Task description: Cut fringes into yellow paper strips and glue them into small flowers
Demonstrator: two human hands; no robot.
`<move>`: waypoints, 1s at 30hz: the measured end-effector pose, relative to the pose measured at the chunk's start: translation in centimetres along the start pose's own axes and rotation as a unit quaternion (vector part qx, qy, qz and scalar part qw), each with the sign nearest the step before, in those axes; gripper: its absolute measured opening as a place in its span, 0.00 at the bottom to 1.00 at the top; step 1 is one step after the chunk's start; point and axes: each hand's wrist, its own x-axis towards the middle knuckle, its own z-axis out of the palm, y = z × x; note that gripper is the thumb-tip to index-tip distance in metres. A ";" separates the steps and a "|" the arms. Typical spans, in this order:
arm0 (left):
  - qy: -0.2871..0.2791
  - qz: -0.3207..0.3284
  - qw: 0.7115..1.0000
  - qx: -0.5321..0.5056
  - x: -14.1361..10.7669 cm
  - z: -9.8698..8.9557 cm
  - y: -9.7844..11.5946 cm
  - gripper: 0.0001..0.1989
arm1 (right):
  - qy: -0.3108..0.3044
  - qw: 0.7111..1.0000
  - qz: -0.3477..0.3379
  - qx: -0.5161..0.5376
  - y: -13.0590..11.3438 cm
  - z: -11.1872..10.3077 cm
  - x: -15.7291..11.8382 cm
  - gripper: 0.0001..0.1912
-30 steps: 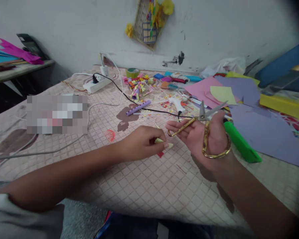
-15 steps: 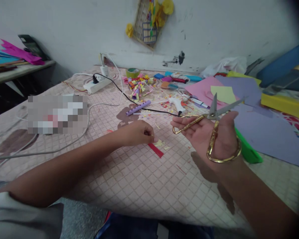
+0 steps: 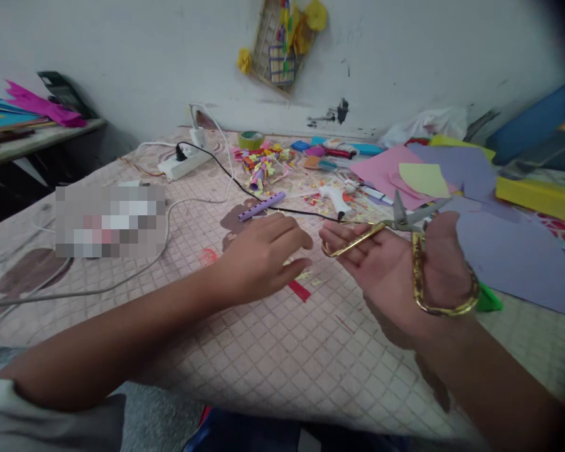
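My right hand (image 3: 400, 270) has the gold-handled scissors (image 3: 422, 270) looped on its thumb and fingers. The palm faces up and the blades are spread apart, pointing away from me. My left hand (image 3: 263, 257) hovers over the middle of the table, its thumb and fingers parted, with nothing visible between them. A short red strip (image 3: 300, 290) lies just under its fingertips, partly covered by the hand. Pale yellow paper scraps (image 3: 306, 274) lie beside the strip. Beyond the left hand is a purple paper tube (image 3: 262, 206) with dark holes or dots.
A white glue gun (image 3: 334, 199) with a black cord lies among paper scraps. Behind are a heap of coloured cuttings (image 3: 261, 163), a tape roll (image 3: 251, 139) and a power strip (image 3: 184, 164). Purple sheets (image 3: 508, 251) and a yellow box (image 3: 537, 199) sit at right. A grey cable (image 3: 122, 280) crosses the left.
My left hand has opened from a pinch near the yellow scraps and lifted a little. My right hand has spread wider, and the near scissor handle has shifted right.
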 end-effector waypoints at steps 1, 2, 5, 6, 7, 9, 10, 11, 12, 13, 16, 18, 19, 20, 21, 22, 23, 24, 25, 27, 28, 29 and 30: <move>0.018 0.026 0.999 -0.004 -0.1 0.0 0.4 0.07 | -0.009 1.000 0.007 -0.003 0.1 0.1 -0.1 0.35; 0.031 0.043 0.999 -0.006 -0.1 0.1 0.8 0.06 | -0.019 1.000 0.014 -0.009 0.2 0.1 -0.1 0.35; 0.051 0.069 0.996 -0.008 -0.2 0.3 1.0 0.04 | -0.043 0.998 0.045 -0.005 0.5 0.1 -0.2 0.35; 0.054 0.074 0.996 -0.008 -0.2 0.4 1.0 0.04 | -0.044 0.998 0.055 0.000 0.5 0.1 -0.2 0.35; 0.056 0.079 0.995 -0.007 -0.2 0.4 0.9 0.03 | -0.044 0.997 0.061 0.003 0.6 0.2 -0.3 0.35; 0.063 0.095 0.994 0.000 -0.1 0.4 0.8 0.04 | -0.036 0.997 0.074 0.006 0.6 0.3 -0.3 0.36; 0.067 0.104 0.992 0.006 -0.1 0.4 0.7 0.04 | -0.032 0.997 0.077 0.006 0.6 0.4 -0.4 0.37; 0.072 0.112 0.991 0.015 -0.1 0.4 0.7 0.06 | -0.030 0.996 0.078 0.006 0.5 0.5 -0.4 0.37; 0.077 0.121 0.989 0.026 -0.2 0.3 0.7 0.08 | -0.030 0.996 0.079 0.007 0.5 0.6 -0.5 0.36; 0.079 0.129 0.988 0.037 -0.2 0.3 0.6 0.11 | -0.029 0.996 0.080 0.008 0.4 0.7 -0.5 0.36; 0.066 0.153 0.983 0.074 -0.3 -0.1 0.5 0.14 | -0.029 0.997 0.076 0.011 0.3 0.6 -0.6 0.35; 0.065 0.171 0.978 0.097 -0.3 -0.3 0.3 0.12 | -0.035 0.997 0.068 0.012 0.2 0.4 -0.6 0.34; 0.071 0.181 0.975 0.103 -0.2 -0.5 0.3 0.11 | -0.038 0.997 0.065 0.013 0.2 0.3 -0.6 0.33; 0.080 0.190 0.973 0.103 -0.1 -0.6 0.3 0.10 | -0.040 0.997 0.063 0.015 0.2 0.2 -0.5 0.33; 0.088 0.195 0.972 0.096 -0.1 -0.6 0.3 0.08 | -0.040 0.997 0.063 0.016 0.2 0.1 -0.5 0.32; 0.093 0.197 0.972 0.086 0.0 -0.7 0.4 0.07 | -0.039 0.997 0.064 0.018 0.1 0.1 -0.4 0.32; 0.098 0.197 0.972 0.077 0.0 -0.7 0.4 0.06 | -0.039 0.997 0.066 0.019 0.1 0.1 -0.4 0.32; 0.100 0.197 0.973 0.070 -0.1 -0.6 0.4 0.06 | -0.039 0.997 0.068 0.020 0.0 0.1 -0.4 0.31; 0.104 0.197 0.973 0.065 -0.1 -0.5 0.4 0.05 | -0.036 0.997 0.069 0.019 0.0 0.2 -0.4 0.31; 0.117 0.192 0.973 0.056 -0.3 -0.3 0.3 0.05 | -0.031 0.997 0.067 0.015 -0.1 0.4 -0.4 0.31; 0.125 0.184 0.974 0.050 -0.4 -0.1 0.3 0.06 | -0.029 0.997 0.064 0.011 -0.1 0.4 -0.4 0.31; 0.131 0.169 0.976 0.043 -0.5 0.0 0.2 0.07 | -0.028 0.998 0.061 0.009 -0.1 0.5 -0.4 0.30; 0.132 0.152 0.979 0.034 -0.5 0.1 0.2 0.08 | -0.027 0.998 0.058 0.008 -0.1 0.5 -0.4 0.30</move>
